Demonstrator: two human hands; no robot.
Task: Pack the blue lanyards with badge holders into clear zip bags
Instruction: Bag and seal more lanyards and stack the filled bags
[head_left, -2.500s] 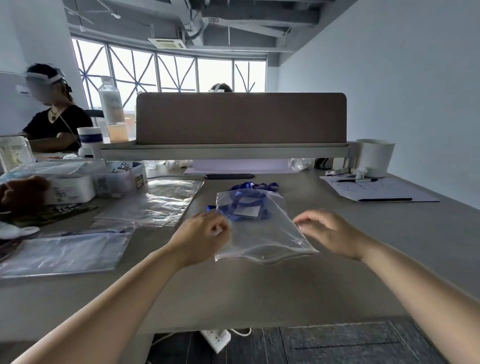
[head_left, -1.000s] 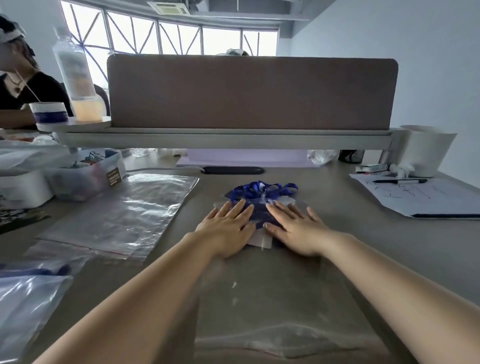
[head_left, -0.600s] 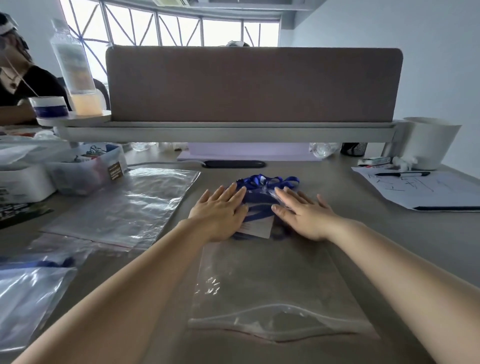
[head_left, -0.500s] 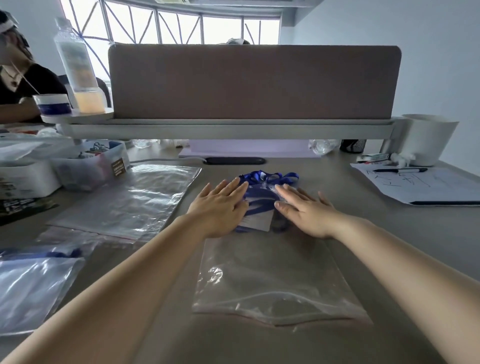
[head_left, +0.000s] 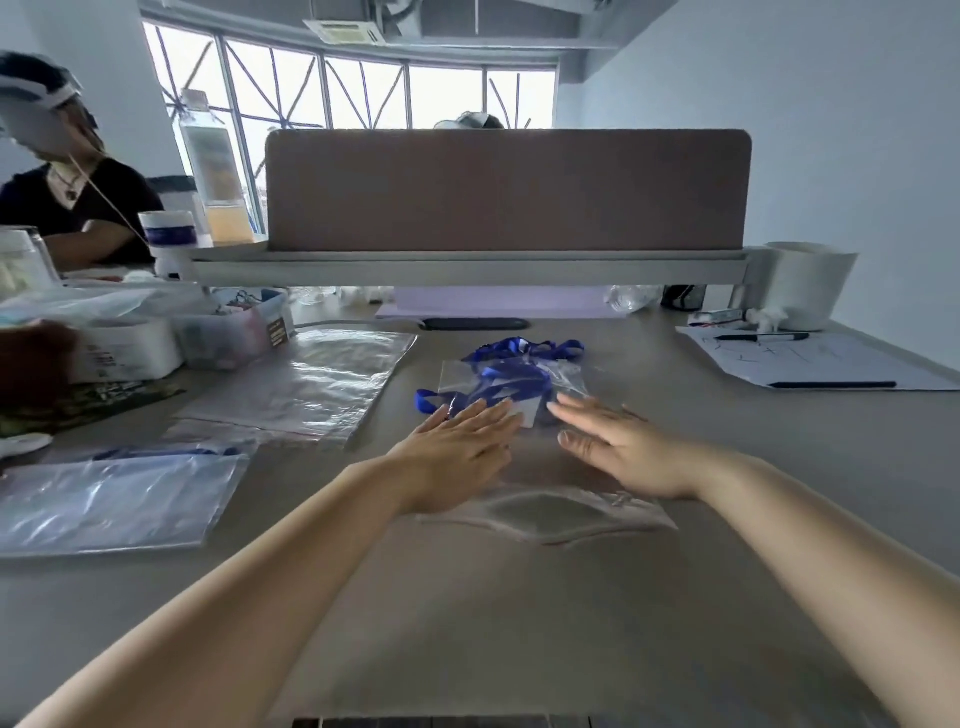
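A clear zip bag (head_left: 550, 512) lies flat on the desk in front of me, its mouth gaping toward me. A blue lanyard (head_left: 506, 375) with a white badge holder (head_left: 524, 413) sits bunched in the far end of the bag. Another blue lanyard (head_left: 524, 347) lies just beyond it. My left hand (head_left: 457, 457) and my right hand (head_left: 618, 449) lie flat on the bag with straight fingers, side by side, fingertips near the badge holder.
Empty clear bags (head_left: 317, 384) lie to the left, and a packed bag (head_left: 114, 499) sits at the near left. Plastic boxes (head_left: 228, 332) stand at the far left. A paper sheet with pens (head_left: 810, 358) lies at the right. A desk divider (head_left: 509, 192) rises behind. A person (head_left: 67, 192) sits at far left.
Both flat hands have slid back toward me over the bag, from on top of the lanyard to its near side. The lanyard and badge holder now show beyond my fingertips.
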